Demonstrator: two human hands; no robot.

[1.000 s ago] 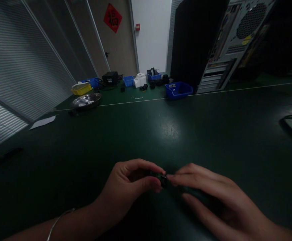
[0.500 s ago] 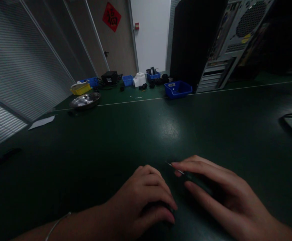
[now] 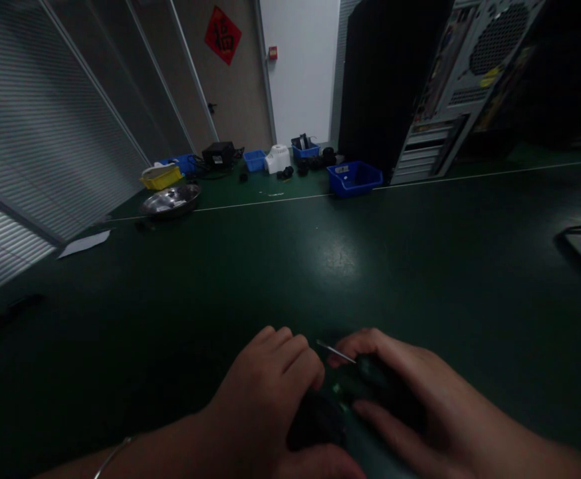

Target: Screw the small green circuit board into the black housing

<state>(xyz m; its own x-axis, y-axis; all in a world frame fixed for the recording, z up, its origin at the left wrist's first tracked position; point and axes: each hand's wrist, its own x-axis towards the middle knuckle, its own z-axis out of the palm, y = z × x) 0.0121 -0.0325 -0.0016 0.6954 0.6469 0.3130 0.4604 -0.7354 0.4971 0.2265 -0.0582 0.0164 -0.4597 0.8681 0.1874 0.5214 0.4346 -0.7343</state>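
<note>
Left hand (image 3: 270, 392): fingers curling down over a dark part (image 3: 318, 420), gripping it against the mat (image 3: 221, 286) at the near edge.
Right hand (image 3: 415, 406): closing around a screwdriver (image 3: 370, 379), thin metal tip pointing left, sticking out just past the left knuckles.
Dark part: sitting between both hands, mostly hidden; details too dim to tell.
Mid table: paper (image 3: 85, 243) lying far left; steel bowl (image 3: 171, 199) beyond it.
Far edge: blue bin (image 3: 354, 178) sitting beside a PC tower (image 3: 450, 86); yellow tray (image 3: 161, 176) at left.
</note>
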